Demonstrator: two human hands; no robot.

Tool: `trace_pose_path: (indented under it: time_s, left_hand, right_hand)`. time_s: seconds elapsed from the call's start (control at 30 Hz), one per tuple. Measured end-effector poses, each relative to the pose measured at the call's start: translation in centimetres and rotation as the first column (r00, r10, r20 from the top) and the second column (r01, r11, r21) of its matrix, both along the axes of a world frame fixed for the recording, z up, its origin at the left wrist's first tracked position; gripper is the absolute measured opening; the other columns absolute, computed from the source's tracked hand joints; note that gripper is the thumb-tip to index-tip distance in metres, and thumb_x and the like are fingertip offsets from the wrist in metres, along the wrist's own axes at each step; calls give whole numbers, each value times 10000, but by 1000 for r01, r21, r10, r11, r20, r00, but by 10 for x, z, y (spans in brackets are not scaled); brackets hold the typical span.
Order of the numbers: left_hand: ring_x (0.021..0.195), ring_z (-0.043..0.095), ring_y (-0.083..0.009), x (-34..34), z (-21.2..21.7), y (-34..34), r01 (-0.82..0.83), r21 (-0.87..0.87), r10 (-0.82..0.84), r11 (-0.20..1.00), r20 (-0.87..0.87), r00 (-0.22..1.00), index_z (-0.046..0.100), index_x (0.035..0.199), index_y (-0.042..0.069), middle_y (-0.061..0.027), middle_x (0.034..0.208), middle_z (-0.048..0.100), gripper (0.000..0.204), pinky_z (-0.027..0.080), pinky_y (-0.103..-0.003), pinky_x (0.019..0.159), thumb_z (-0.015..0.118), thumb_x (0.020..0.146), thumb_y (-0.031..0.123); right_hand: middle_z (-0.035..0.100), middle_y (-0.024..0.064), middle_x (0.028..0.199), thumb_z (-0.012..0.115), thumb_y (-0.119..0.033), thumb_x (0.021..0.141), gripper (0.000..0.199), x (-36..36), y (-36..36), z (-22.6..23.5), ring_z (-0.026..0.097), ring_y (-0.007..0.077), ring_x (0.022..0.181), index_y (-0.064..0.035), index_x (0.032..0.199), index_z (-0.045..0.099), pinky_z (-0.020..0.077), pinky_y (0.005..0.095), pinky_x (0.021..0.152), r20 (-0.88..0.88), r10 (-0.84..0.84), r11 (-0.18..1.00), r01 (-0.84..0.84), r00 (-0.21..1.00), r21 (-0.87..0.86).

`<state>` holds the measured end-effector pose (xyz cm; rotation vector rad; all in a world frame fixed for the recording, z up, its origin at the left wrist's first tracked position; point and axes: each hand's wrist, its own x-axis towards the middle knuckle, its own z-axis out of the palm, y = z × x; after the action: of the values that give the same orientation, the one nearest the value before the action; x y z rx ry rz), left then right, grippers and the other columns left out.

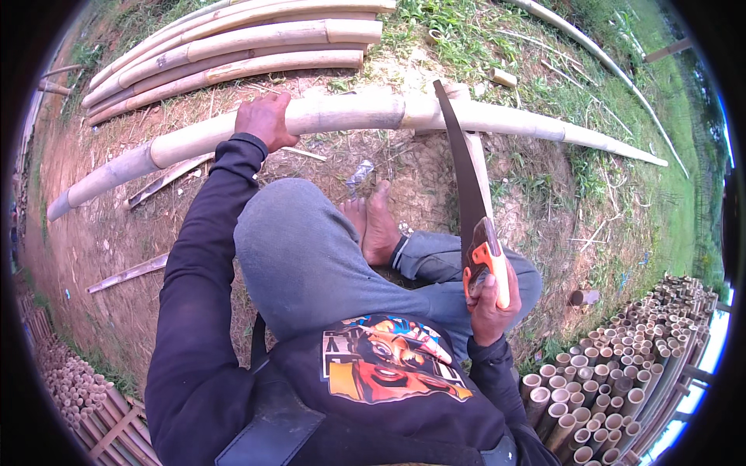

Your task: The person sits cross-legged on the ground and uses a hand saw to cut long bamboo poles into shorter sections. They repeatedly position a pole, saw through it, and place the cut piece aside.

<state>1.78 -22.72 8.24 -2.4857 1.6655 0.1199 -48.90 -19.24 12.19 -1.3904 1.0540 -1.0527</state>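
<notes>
A long, thick bamboo pole [342,113] lies crosswise in front of me, bending with the lens from far left to right. Wrapped over its top, left of the middle, my left hand [264,120] grips it. In my right hand [494,307] is a handsaw, held by its orange and white handle [491,268]. The dark saw blade [460,167] points away from me, and its tip end crosses over the pole near a dark joint ring. Whether the teeth touch the bamboo I cannot tell. A pale wooden piece [477,167] shows beside the blade, under the pole.
Several bamboo poles [272,46] lie stacked at the far left. Bundles of cut bamboo [583,404] stand at the lower right, with more bamboo ends [70,388] at lower left. Split strips [128,273] and a short offcut [503,77] lie on the ground. My bare foot [380,225] rests near the pole.
</notes>
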Motion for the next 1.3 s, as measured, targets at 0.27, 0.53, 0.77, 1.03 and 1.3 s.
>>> trace_pose_path:
  time_s: [0.27,0.53,0.77,1.03,1.3]
  left_hand:
    - [1156,714,-323,-4,12,2,-28,39,28,999,-9,1000,628,1273,139,-122,1208,728,725,530,-505,991,906,695,478]
    - [1172,708,-337,-2,0,-3,-21,64,20,998,13,1000,615,1367,158,-121,1253,713,811,533,-492,1006,919,685,475]
    - [1185,704,-327,-3,5,-4,-33,58,33,998,2,999,618,1361,157,-109,1247,717,814,524,-496,1015,923,678,477]
    - [1111,734,-324,-1,-3,-6,-25,54,22,998,59,998,636,1360,147,-124,1208,731,853,556,-479,965,925,652,524]
    - [1065,743,-342,-6,8,-4,13,14,-14,1000,53,998,637,1356,145,-153,1160,739,850,584,-467,938,925,655,529]
  right_hand:
    - [641,-14,799,694,-143,1066,383,102,-148,-56,560,39,580,7,1411,622,476,224,486,94,-29,994,19,995,104]
    - [769,131,1115,676,-174,1065,460,6,17,7,575,37,585,75,1441,586,455,200,512,-67,-71,997,73,995,40]
    - [704,38,916,670,-94,1062,410,97,-153,-45,591,47,615,49,1437,582,477,222,502,169,24,992,-44,985,116]
    - [718,102,1201,699,-194,1072,430,104,-130,-53,696,155,997,26,1418,571,580,301,815,253,6,999,4,968,-39]
    - [740,65,878,737,-245,1053,321,63,-89,-28,653,74,781,28,1207,671,526,286,671,20,-166,976,167,986,-142]
